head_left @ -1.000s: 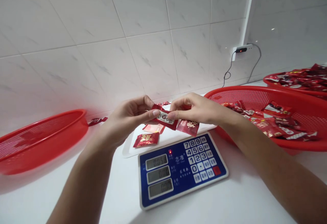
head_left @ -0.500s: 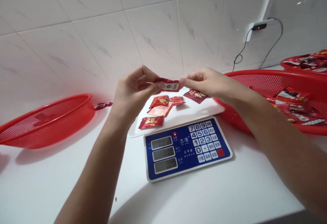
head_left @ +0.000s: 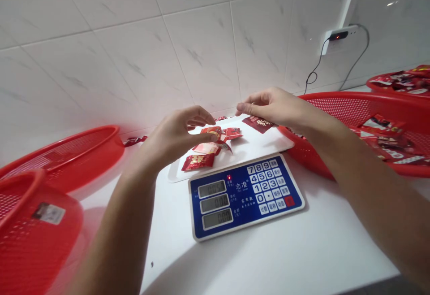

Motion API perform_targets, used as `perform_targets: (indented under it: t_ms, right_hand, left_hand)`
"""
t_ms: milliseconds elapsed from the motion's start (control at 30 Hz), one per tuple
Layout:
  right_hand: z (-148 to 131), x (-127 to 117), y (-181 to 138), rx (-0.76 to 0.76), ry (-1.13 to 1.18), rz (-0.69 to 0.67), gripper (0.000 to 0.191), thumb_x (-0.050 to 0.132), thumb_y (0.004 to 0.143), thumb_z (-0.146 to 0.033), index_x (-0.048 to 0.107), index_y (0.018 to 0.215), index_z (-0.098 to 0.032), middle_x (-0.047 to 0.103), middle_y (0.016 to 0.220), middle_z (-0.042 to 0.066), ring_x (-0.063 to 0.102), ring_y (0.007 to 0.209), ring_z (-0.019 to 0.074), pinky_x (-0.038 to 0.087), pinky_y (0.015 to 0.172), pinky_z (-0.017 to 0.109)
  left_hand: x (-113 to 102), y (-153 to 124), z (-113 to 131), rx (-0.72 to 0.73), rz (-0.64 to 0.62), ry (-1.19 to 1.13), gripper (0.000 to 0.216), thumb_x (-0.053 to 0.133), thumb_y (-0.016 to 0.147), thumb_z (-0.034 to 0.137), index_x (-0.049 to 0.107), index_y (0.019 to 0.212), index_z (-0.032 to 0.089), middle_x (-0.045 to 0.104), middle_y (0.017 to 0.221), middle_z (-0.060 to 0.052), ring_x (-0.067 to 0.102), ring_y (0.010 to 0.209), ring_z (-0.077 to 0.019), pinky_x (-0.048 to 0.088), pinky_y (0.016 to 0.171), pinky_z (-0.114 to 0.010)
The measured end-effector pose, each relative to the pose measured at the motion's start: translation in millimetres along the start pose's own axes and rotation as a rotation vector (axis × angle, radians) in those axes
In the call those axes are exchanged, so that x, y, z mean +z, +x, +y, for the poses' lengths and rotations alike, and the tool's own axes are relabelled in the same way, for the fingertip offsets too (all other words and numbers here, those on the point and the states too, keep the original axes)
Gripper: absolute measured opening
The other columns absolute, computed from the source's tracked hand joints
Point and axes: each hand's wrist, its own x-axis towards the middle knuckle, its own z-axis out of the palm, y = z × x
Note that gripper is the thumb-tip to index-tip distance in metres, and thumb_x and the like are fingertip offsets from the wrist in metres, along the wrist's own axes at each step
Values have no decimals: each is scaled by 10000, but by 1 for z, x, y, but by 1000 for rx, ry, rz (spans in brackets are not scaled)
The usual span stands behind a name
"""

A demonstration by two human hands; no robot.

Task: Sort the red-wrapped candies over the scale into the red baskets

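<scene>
My left hand [head_left: 183, 131] reaches over the tray of a blue digital scale [head_left: 247, 196], thumb and fingers apart. Its thumb tip overlaps an orange-red snack packet [head_left: 211, 131]; whether they touch I cannot tell. Close by are a small red packet [head_left: 232, 133], a pink packet [head_left: 206, 148] and a shiny red packet [head_left: 198, 162] on the white tray [head_left: 258, 145]. To the right, my right hand [head_left: 268, 106] hovers with thumb and fingertips close together. A dark red snack packet [head_left: 258, 123] hangs below its palm, apparently gripped by the lower fingers, which are hidden.
Red plastic baskets stand left [head_left: 90, 160], front left [head_left: 63, 236] and right [head_left: 322, 106]. The right one holds red packets [head_left: 386, 138]; another full basket [head_left: 399, 84] is behind it. A stray packet [head_left: 134, 140] lies by the tiled wall. A cable [head_left: 316, 66] hangs from the socket.
The red packet between my hands has left my fingertips. My left hand has lowered and opened over the tray. A red basket has come further into view at front left. My right hand barely moved.
</scene>
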Motion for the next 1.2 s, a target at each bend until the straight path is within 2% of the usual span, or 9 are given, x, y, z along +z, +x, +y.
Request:
perform_targets:
  t_ms: [467, 567, 633, 733, 800, 900, 1033, 1133, 1200]
  right_hand:
    - [-3, 0, -1, 33, -2, -19, 294, 670, 846, -461, 734, 913, -182, 605, 678, 17, 500, 541, 101, 349, 505, 261]
    - [-2, -1, -1, 26, 22, -28, 307, 665, 849, -476, 732, 904, -181, 603, 669, 18, 501, 537, 103, 343, 497, 260]
    - [-2, -4, -2, 12, 43, -11, 331, 666, 843, -502, 729, 904, -182, 599, 657, 18, 517, 547, 112, 344, 496, 257]
    - [-2, -11, -4, -20, 55, 5, 370, 665, 832, -540, 724, 913, -184, 590, 642, 15, 525, 556, 116, 344, 499, 253]
    - [-4, -16, -7, -32, 36, -3, 380, 664, 830, -548, 724, 917, -183, 585, 639, 12, 514, 553, 110, 341, 500, 250]
    - [-7, -25, -12, -49, 16, 8, 384, 659, 836, -542, 723, 923, -174, 580, 634, 7, 500, 555, 101, 349, 510, 244]
    - [-10, -30, -15, -103, 28, 51, 368, 662, 840, -524, 714, 918, -167, 579, 629, 1, 526, 593, 104, 395, 553, 235]
    - [-10, -29, -14, -77, 34, 37, 323, 669, 845, -488, 713, 907, -174, 602, 640, 10, 544, 596, 115, 421, 562, 244]
    - [-10, -28, -14, -48, 26, 23, 286, 686, 833, -460, 719, 897, -183, 624, 661, 22, 558, 596, 129, 435, 567, 260]
  left_hand:
    - [3, 0, 1, 19, -15, -5, 245, 724, 712, 394, 694, 873, 212, 747, 962, -28, 682, 957, -220, 515, 867, -342]
    - [4, 1, -2, 15, -10, 47, 354, 703, 734, 479, 684, 983, 229, 721, 1084, -46, 650, 1052, -250, 501, 910, -378]
    - [4, 0, -5, 9, -31, 145, 611, 692, 711, 578, 604, 1219, 251, 620, 1308, -86, 559, 1214, -302, 457, 990, -440]
    - [5, 0, -10, -27, -213, 336, 1071, 678, 625, 713, 283, 1509, 257, 270, 1591, -147, 231, 1451, -383, 291, 1118, -548]
    - [7, 2, -13, -77, -316, 404, 1230, 652, 582, 783, 128, 1555, 243, 76, 1636, -159, 35, 1486, -400, 206, 1142, -589]
    - [18, 9, -15, -74, -312, 364, 1277, 618, 576, 830, 48, 1562, 252, -5, 1640, -151, -26, 1487, -393, 209, 1141, -589]
    - [36, 25, -11, 103, -207, 268, 950, 542, 733, 777, 234, 1526, 354, 112, 1642, -92, 132, 1485, -359, 252, 1137, -548]
    - [41, 36, -7, 130, -358, 394, 732, 537, 754, 755, 491, 1390, 394, 276, 1600, -65, 213, 1451, -405, 240, 1105, -631]
    - [36, 39, -8, 85, -480, 459, 666, 552, 746, 748, 570, 1315, 401, 374, 1551, -70, 270, 1423, -420, 244, 1087, -654]
